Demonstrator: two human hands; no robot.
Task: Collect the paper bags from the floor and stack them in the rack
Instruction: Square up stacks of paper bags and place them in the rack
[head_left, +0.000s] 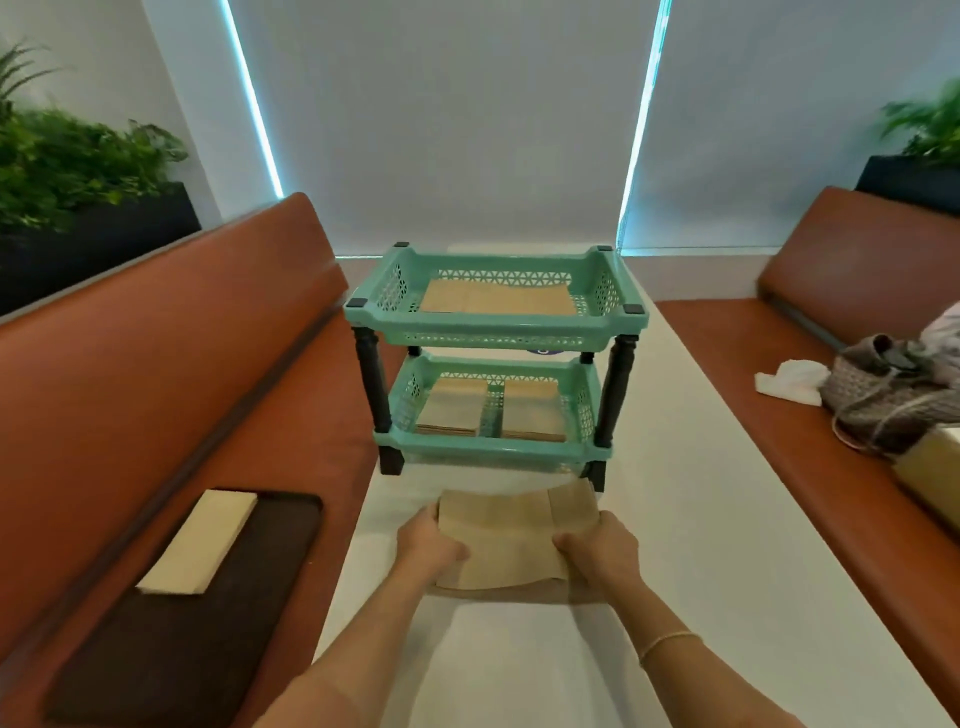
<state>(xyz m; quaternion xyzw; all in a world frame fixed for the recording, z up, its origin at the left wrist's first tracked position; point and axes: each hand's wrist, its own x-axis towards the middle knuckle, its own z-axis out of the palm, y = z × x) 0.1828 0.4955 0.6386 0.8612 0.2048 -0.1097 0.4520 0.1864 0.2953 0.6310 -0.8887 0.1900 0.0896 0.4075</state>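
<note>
Both hands hold a flat stack of brown paper bags (506, 540) over the white worktop (701, 519), just in front of the rack. The left hand (428, 543) grips the stack's left edge: its thumb lies curled over the top of the paper, while the fingers (430, 512) wrap the edge and go under, so their tips are hidden. The right hand (597, 553) grips the right edge the same way, thumb on top, fingers (605, 519) folded round the side. The stack spans the gap between the two hands, with its far edge reaching past the fingertips toward the rack's front feet. A thin bracelet (665, 642) circles the right wrist.

Just beyond the fingers stands the green two-tier rack (493, 332) on dark posts. Its upper tray (618, 291) holds paper bags lying flat across it; its lower tray (589, 395) holds two stacks side by side, with a strip of the tray's bottom showing between them.

To the left of the left hand runs a brown bench seat (156, 389) bearing a dark mat (208, 623) with a pale folded sheet (200, 540) on it. Well to the right of the right hand, on the other bench (753, 415), lie a grey knitted bag (883, 400) and a white crumpled cloth (792, 379). Green plants (67, 161) stand in a planter behind the left bench.
</note>
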